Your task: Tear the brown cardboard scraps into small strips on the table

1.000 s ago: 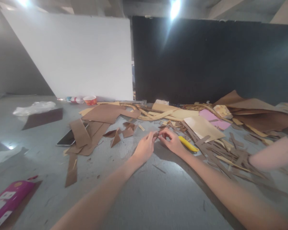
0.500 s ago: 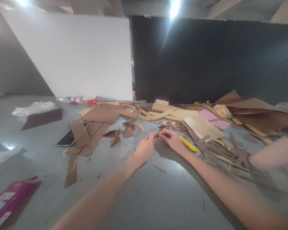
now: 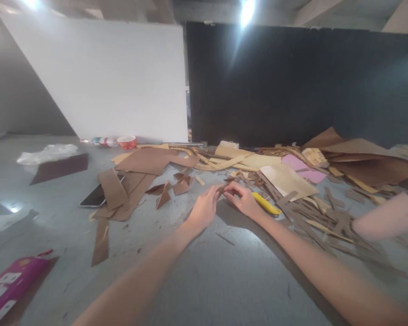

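My left hand (image 3: 205,206) and my right hand (image 3: 242,198) meet above the middle of the grey table (image 3: 204,280). Between their fingertips is a small brown piece (image 3: 221,190), mostly covered, that looks like the scraps around it. Both hands are closed, thumbs and fingers pinching at it. Just right of my right hand lies a yellow tool handle (image 3: 266,203), perhaps a cutter; its far end is hidden. Several small folded brown pieces (image 3: 182,184) lie left of my left hand, and cut scraps (image 3: 255,177) lie beyond my fingers.
Brown strips (image 3: 326,222) heap up at right, where another person's arm (image 3: 391,216) reaches in. Brown sheets (image 3: 144,160) and a phone (image 3: 94,197) lie left. A magenta case (image 3: 17,280) is near left. An orange-red paper cup (image 3: 127,142) and a bottle (image 3: 104,141) stand along the back.
My left hand has shifted slightly left and my right fingers have changed their bend a little, with both hands still at the small brown piece. The rest looks unchanged.
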A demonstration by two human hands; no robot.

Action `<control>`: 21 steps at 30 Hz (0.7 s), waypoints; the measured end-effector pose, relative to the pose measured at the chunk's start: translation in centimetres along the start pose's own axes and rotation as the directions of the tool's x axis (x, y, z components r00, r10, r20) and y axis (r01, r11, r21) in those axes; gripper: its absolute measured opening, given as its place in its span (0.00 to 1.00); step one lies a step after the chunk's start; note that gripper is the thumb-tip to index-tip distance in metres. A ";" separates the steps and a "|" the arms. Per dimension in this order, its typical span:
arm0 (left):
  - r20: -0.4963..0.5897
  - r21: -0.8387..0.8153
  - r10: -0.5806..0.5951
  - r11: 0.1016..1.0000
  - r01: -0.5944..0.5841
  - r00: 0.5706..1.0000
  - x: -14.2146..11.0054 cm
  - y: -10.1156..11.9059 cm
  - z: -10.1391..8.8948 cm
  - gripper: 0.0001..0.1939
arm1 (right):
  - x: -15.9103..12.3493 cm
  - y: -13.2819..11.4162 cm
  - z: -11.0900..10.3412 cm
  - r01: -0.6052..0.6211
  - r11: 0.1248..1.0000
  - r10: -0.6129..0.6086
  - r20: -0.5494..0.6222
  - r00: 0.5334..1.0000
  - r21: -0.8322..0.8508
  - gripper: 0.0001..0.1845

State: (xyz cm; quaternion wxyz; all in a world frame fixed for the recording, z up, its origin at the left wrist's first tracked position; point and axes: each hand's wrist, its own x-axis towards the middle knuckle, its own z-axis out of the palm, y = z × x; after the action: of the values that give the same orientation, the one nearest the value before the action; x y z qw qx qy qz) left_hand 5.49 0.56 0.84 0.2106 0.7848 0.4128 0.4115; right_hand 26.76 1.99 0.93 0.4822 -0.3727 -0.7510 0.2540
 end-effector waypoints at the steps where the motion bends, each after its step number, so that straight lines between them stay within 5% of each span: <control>1: -0.009 -0.019 -0.019 1.000 0.019 1.000 0.0 0.0 0.0 0.18 | 0.0 0.0 0.0 0.007 1.000 -0.007 -0.004 1.000 0.000 0.16; 6: -0.026 -0.101 -0.087 0.991 0.084 0.996 0.1 -0.3 -0.1 0.16 | 0.1 0.4 0.0 0.019 1.000 -0.020 0.012 1.000 0.016 0.15; 13: 0.004 -0.128 -0.007 0.992 0.007 1.000 0.2 0.1 -0.4 0.19 | -0.1 0.8 0.1 -0.009 1.000 0.009 0.030 1.000 0.003 0.16; 21: -0.032 -0.238 -0.097 0.967 0.087 0.995 0.3 -0.5 -0.1 0.19 | -0.3 0.7 0.4 -0.038 0.998 0.034 -0.090 0.995 -0.042 0.16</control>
State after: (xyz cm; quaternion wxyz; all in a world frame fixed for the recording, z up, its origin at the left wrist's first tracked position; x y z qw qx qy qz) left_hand 5.29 1.06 0.69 0.3123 0.7252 0.4013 0.4643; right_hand 26.69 2.15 0.15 0.5023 -0.4076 -0.7273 0.2296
